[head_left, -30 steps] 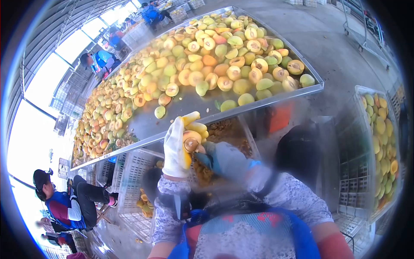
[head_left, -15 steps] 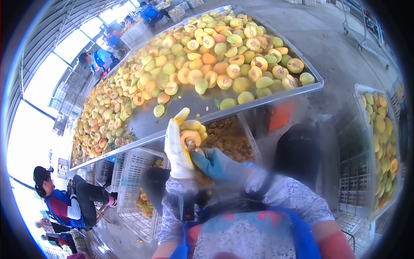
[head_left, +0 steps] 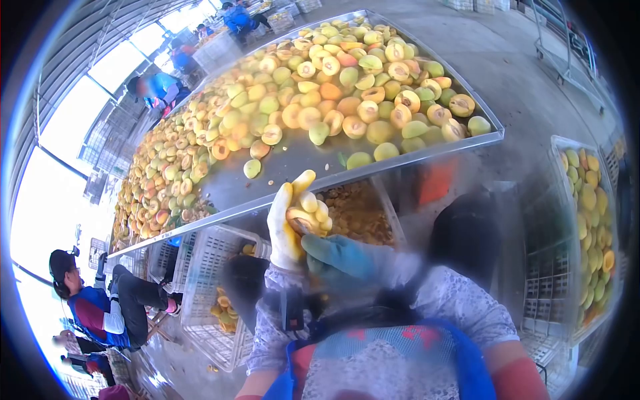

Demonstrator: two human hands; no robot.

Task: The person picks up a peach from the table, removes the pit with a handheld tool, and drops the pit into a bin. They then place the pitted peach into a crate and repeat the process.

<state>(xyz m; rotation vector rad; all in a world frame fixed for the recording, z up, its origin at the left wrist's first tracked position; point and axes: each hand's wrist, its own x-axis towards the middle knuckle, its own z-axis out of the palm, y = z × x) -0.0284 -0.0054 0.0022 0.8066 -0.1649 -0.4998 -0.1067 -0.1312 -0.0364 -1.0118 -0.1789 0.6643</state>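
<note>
My left hand, in a white glove with yellow-coated fingers, is closed around a cut peach half with its reddish-brown middle showing. My right hand, in a teal glove, is pressed close against the fruit from the right. Its fingers are curled, and whatever they grip is hidden. Both hands are above my lap, just off the near rim of a metal table. Many yellow, green and orange peach halves are heaped on that table.
Below the table edge is a bin of brownish scraps. A white crate with some fruit stands at left. Another crate of peaches is at right. A co-worker sits at lower left; others work farther back.
My right hand has shifted slightly at the fruit, and the metal tip seen against the peach's middle earlier is out of sight. The co-worker at left has raised an arm toward the table.
</note>
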